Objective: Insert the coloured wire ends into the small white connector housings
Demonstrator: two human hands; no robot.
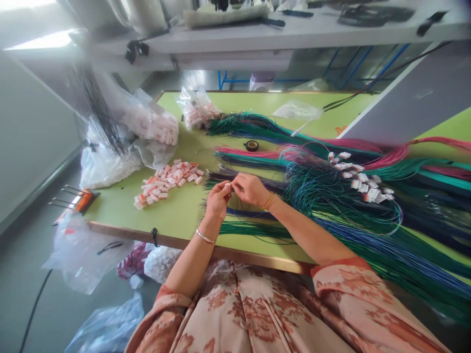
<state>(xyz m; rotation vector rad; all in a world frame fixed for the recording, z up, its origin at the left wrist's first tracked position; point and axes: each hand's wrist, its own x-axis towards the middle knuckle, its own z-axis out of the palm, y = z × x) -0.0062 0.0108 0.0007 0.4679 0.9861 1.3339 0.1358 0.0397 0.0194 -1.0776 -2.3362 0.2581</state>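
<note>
My left hand [217, 198] and my right hand [250, 189] meet above the green table [176, 215], fingertips pinched together. Between them sits a small white connector [228, 187], gripped by my left fingers; my right fingers pinch at it, holding what looks like a thin wire end too fine to make out. Bundles of coloured wires [331, 196] in green, blue, pink and purple spread from the hands to the right. A pile of loose white and orange connectors [165, 181] lies left of my hands.
Wired white connectors [362, 184] lie on the bundles at right. Plastic bags of connectors [154, 125] sit at the table's far left, a tape roll [252, 145] further back. Black wires [97, 110] hang at left. A shelf [257, 34] runs overhead. Bags lie on the floor [81, 255].
</note>
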